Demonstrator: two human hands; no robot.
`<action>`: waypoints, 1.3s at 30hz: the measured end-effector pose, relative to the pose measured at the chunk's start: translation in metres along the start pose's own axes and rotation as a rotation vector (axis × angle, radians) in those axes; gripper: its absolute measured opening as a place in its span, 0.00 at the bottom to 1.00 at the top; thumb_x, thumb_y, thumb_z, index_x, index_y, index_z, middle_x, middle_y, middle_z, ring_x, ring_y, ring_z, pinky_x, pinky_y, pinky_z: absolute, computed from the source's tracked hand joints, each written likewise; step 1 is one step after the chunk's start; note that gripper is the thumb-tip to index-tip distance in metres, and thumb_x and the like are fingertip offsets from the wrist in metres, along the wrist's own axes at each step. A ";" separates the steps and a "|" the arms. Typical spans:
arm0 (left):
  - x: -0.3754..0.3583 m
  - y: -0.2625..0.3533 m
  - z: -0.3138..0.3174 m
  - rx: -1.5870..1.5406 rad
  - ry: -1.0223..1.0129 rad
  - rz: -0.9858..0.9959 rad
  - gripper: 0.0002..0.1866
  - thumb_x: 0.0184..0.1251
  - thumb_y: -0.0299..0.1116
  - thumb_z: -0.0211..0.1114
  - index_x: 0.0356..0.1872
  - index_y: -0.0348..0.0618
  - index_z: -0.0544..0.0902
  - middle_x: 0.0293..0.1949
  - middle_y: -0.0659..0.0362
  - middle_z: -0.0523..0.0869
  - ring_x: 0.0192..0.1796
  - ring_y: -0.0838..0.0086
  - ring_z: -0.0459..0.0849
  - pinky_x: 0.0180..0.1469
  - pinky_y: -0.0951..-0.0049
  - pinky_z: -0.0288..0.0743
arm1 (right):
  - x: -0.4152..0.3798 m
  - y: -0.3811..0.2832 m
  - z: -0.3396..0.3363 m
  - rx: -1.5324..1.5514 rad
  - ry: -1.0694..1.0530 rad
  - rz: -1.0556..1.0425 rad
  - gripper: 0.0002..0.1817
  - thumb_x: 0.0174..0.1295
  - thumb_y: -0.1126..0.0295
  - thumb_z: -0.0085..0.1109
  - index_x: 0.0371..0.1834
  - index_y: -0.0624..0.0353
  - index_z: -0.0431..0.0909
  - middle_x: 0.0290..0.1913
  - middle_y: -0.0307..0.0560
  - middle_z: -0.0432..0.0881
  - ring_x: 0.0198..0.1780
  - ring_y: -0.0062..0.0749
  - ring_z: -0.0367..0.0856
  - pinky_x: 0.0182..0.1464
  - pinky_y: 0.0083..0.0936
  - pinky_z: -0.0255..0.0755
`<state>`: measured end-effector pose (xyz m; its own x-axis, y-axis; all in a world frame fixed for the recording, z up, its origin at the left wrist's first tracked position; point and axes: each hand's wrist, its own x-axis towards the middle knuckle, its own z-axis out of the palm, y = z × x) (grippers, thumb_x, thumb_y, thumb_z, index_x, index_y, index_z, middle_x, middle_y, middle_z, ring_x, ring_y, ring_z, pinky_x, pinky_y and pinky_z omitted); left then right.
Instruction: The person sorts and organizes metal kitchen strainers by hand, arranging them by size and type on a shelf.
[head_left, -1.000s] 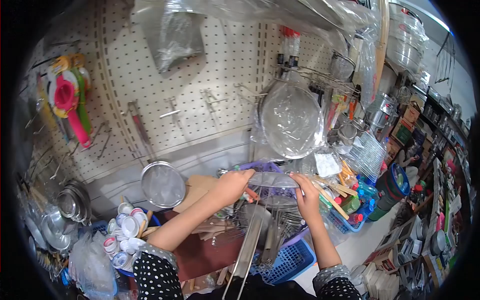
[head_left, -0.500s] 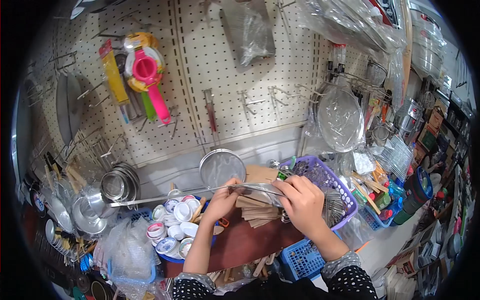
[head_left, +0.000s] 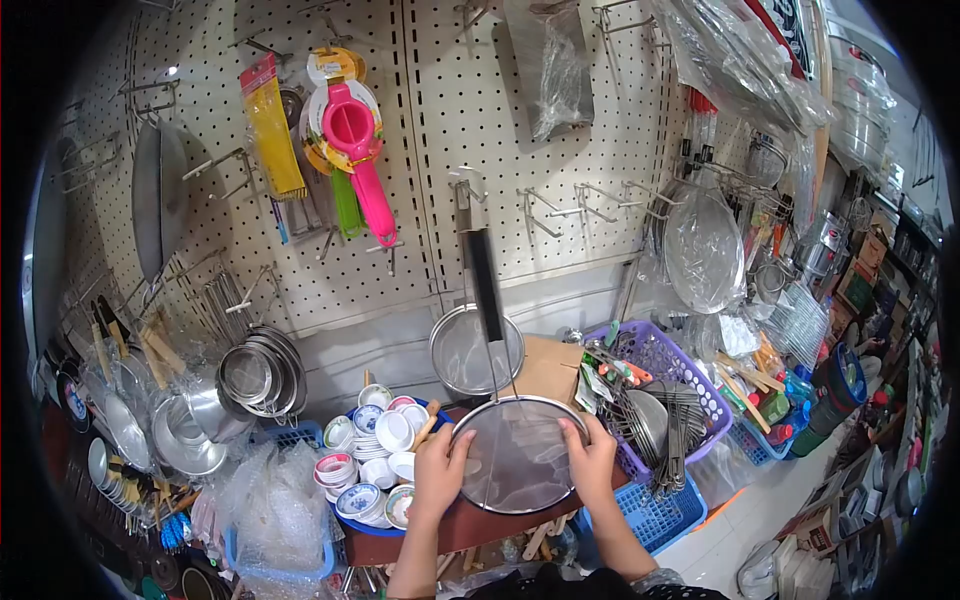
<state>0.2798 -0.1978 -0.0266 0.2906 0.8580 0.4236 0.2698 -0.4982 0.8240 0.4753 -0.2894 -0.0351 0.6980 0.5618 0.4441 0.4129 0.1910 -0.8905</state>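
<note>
Cream pegboard wall (head_left: 455, 110), dotted with rows of round holes, split by vertical slotted seam (head_left: 413, 150). Metal hooks (head_left: 545, 212) jutting out along it. Below pegboard, plain pale panel (head_left: 345, 352), greyish, running behind reddish-brown counter (head_left: 462, 528). Lower right, light tiled floor (head_left: 738, 528), thin joints showing. Far right, dark shelving (head_left: 903, 208) receding, details small. Pale bluish wall (head_left: 922, 135) above. Light bright, whitish; soft shadows on pegboard.
</note>
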 end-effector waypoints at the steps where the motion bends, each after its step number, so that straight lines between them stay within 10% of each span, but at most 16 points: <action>1: -0.001 0.002 0.004 0.035 0.024 0.016 0.19 0.75 0.40 0.64 0.29 0.35 0.75 0.20 0.48 0.78 0.24 0.54 0.77 0.29 0.58 0.67 | 0.001 0.009 0.003 -0.038 -0.017 0.024 0.14 0.65 0.65 0.69 0.34 0.68 0.81 0.25 0.56 0.82 0.25 0.34 0.79 0.33 0.30 0.71; 11: 0.030 -0.025 0.038 0.161 0.098 -0.099 0.21 0.76 0.46 0.61 0.30 0.36 0.76 0.20 0.48 0.80 0.25 0.51 0.81 0.30 0.56 0.69 | 0.042 0.060 0.037 0.012 -0.035 0.071 0.22 0.65 0.64 0.70 0.22 0.64 0.68 0.18 0.36 0.64 0.26 0.16 0.59 0.26 0.24 0.56; 16: 0.049 -0.048 0.058 0.152 0.192 -0.109 0.22 0.75 0.46 0.62 0.28 0.36 0.76 0.20 0.48 0.80 0.23 0.52 0.78 0.29 0.58 0.68 | 0.066 0.085 0.047 -0.085 -0.107 0.120 0.20 0.66 0.58 0.69 0.28 0.66 0.76 0.18 0.48 0.73 0.22 0.25 0.66 0.27 0.31 0.65; 19: 0.059 -0.057 0.067 0.134 0.248 -0.095 0.22 0.74 0.41 0.65 0.26 0.32 0.72 0.18 0.52 0.71 0.22 0.72 0.68 0.27 0.64 0.61 | 0.081 0.093 0.057 -0.058 -0.137 0.129 0.19 0.66 0.61 0.68 0.26 0.65 0.75 0.18 0.41 0.70 0.24 0.21 0.64 0.27 0.28 0.62; 23: 0.077 -0.067 0.077 0.036 0.306 -0.176 0.23 0.73 0.40 0.66 0.25 0.30 0.73 0.21 0.49 0.72 0.24 0.65 0.68 0.30 0.62 0.62 | 0.097 0.103 0.078 0.064 -0.153 0.105 0.19 0.67 0.59 0.67 0.31 0.67 0.76 0.23 0.54 0.78 0.26 0.28 0.70 0.32 0.31 0.69; 39: 0.169 -0.144 0.101 0.112 0.791 -0.097 0.24 0.56 0.41 0.80 0.24 0.35 0.74 0.26 0.57 0.71 0.29 0.65 0.68 0.34 0.64 0.66 | 0.147 0.151 0.189 0.059 0.140 -0.067 0.15 0.63 0.65 0.70 0.38 0.64 0.74 0.41 0.53 0.76 0.42 0.43 0.76 0.46 0.34 0.71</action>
<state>0.3825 0.0066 -0.1113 -0.4636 0.7115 0.5280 0.3635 -0.3907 0.8457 0.5298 -0.0260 -0.1229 0.7464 0.4293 0.5085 0.4293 0.2733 -0.8608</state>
